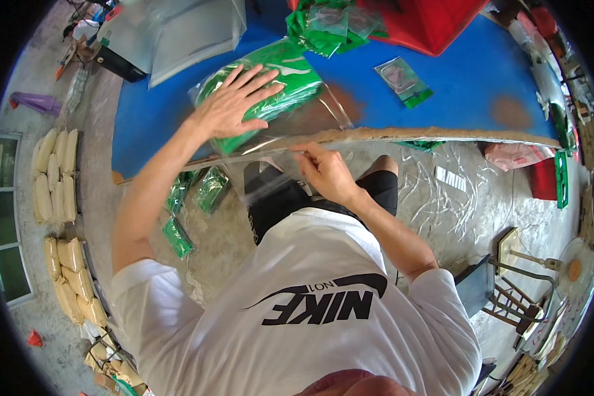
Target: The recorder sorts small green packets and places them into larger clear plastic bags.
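Observation:
My left hand (234, 102) lies flat, fingers spread, on a green garment sealed in a clear plastic bag (290, 72) on the blue table (468, 79). My right hand (323, 170) pinches the bag's open clear flap (277, 155) where it hangs over the table's front edge. Both forearms reach up from my white shirt.
A pile of green packets (330, 23) and red fabric (429, 23) sit at the table's back. A small clear packet (402, 80) lies to the right. Green packets (195, 198) lie on the concrete floor, plastic scraps (442, 191) too. Tan sacks (56, 175) are stacked on the left.

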`<act>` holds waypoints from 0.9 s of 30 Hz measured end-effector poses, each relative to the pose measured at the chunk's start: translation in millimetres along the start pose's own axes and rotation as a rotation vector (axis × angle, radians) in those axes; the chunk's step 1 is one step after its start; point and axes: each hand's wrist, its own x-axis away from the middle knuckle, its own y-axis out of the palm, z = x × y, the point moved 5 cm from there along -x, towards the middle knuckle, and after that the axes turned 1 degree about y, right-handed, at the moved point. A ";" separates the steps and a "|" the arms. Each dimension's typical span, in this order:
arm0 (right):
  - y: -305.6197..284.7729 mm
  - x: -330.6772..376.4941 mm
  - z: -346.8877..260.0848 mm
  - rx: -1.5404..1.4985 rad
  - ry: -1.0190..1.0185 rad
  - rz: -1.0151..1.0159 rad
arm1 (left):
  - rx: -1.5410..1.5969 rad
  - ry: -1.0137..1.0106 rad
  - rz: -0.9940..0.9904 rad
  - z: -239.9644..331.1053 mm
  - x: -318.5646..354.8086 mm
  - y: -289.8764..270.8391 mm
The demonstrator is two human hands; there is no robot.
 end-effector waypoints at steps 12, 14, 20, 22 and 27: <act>15.2 5.9 -23.7 0.224 -0.381 0.077 | 0.796 -1.024 0.867 110.2 144.2 33.0; 36.7 -8.3 -26.6 0.252 -0.467 0.047 | 0.892 -1.145 0.871 127.8 160.6 54.0; 96.5 -35.2 -24.6 0.220 -0.409 -0.333 | 1.445 -1.233 1.088 137.6 172.6 70.0; 103.4 -36.2 -24.2 0.211 -0.355 -0.399 | 1.483 -1.242 1.127 139.8 177.2 74.4; 109.1 -32.5 -22.0 0.220 -0.346 -0.478 | 1.532 -1.205 1.093 137.6 181.0 73.0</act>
